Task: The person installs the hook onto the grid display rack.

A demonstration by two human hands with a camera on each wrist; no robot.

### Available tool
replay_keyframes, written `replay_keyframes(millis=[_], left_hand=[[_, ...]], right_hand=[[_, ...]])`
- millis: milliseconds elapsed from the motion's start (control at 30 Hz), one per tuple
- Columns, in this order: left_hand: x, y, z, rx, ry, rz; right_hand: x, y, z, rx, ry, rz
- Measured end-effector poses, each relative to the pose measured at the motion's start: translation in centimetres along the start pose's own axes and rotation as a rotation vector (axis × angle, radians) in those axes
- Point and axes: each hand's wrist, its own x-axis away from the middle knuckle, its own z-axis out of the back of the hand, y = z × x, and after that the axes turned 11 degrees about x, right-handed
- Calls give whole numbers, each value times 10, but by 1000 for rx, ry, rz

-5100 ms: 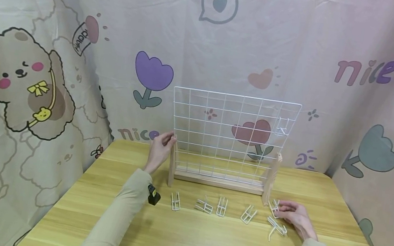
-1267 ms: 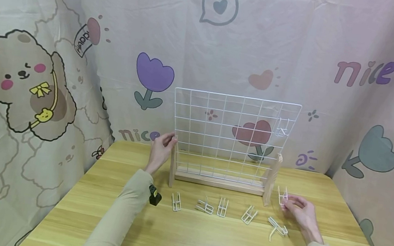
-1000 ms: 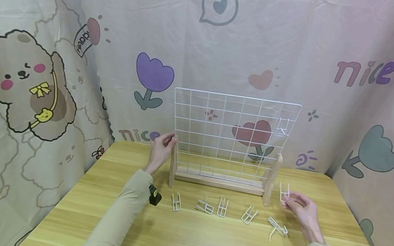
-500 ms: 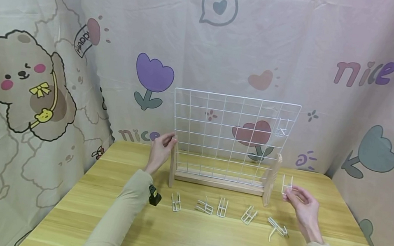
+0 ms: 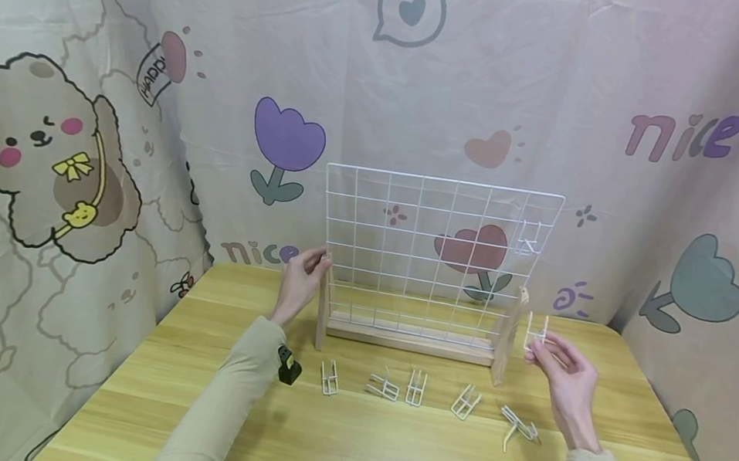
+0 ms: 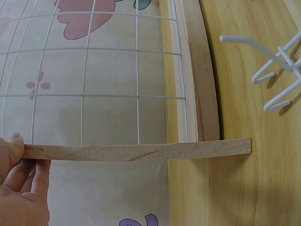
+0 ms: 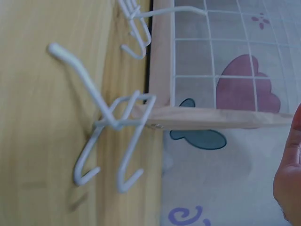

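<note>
My left hand [image 5: 299, 282] pinches the top of the left wooden upright [image 5: 323, 310] of a stand that carries a white wire grid panel [image 5: 446, 180]. The left wrist view shows the thumb and fingers on either side of that upright [image 6: 141, 151]. To the right of the stand, my right hand [image 5: 571, 382] pinches a white wire hook [image 5: 536, 334], raised above the table with two prongs pointing up. Only an edge of the right hand [image 7: 289, 181] appears in the right wrist view; its held hook is out of sight there. Another white hook [image 5: 527, 246] hangs on the grid's upper right.
Several white wire hooks lie in a row before the stand, from a left one [image 5: 330, 378] to a right one [image 5: 519, 425] below my right hand. The wooden table [image 5: 368, 456] reaches back to a printed curtain [image 5: 401, 94].
My right hand has lifted the hook off the table and raised it beside the right upright, its prongs now turned upward. The left hand keeps its place on the left upright.
</note>
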Motion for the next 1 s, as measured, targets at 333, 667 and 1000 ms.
replay_keyframes(millis=[333,667,1000], left_hand=[[-1,2,2,7,-16,17],[-1,3,1,-30,-11,11],[0,2,2,-40,-10,4]], right_hand=[[0,-15,-20,-34,-41,69],[-6,-25,-43,-131,-126,92],[-14,-34,-68,-171,-167,129]])
